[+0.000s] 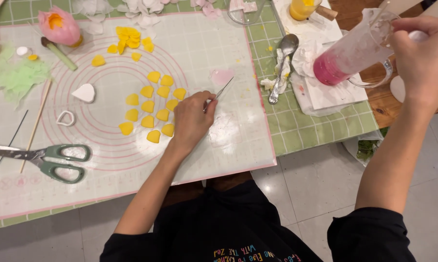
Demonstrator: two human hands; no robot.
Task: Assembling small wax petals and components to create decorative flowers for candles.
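My left hand (192,119) rests on the translucent silicone mat (131,160) and grips a thin metal tool (222,90) whose tip points at a pale pink petal piece (221,75). Just left of that hand lie several yellow heart-shaped petals (151,106). My right hand (422,53) is raised at the far right, holding a tilted clear measuring cup (355,51) with pink liquid in its lower end, above crumpled paper towels (325,92).
Green-handled scissors (49,160), wooden sticks (34,126), a white petal and a small cutter (66,118) lie on the mat's left. A pink flower (59,25) sits at the back left. A metal spoon (282,65) and an orange-filled cup (304,8) stand behind. The table edge drops to tiled floor.
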